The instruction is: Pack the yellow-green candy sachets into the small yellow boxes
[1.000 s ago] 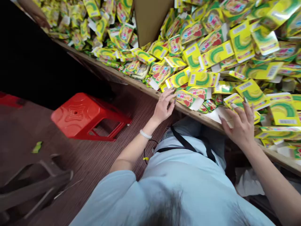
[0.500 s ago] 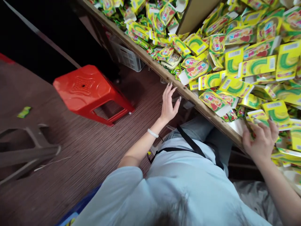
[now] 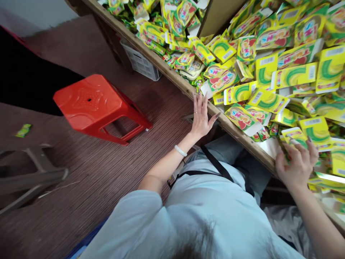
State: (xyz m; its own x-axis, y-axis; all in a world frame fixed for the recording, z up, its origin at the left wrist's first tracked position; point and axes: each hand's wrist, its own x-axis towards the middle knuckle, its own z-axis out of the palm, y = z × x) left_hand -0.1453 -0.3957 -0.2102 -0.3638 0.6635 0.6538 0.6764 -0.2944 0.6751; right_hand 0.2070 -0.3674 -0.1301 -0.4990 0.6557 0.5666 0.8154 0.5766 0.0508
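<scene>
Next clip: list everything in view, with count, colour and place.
Wooden table: one, brown, rim running diagonally, upper right.
Flat printed card packets: too many to count, yellow-green, heaped on the table.
Cardboard box: one, brown, among the packets, top.
Plastic stool: one, red, floor, left.
Plastic basket: one, white, under the table.
Loose packet: one, green, floor, far left.
Left hand: open, fingers at the table rim, white bracelet on wrist.
Right hand: fingers curled over a packet near the rim; grip unclear.
</scene>
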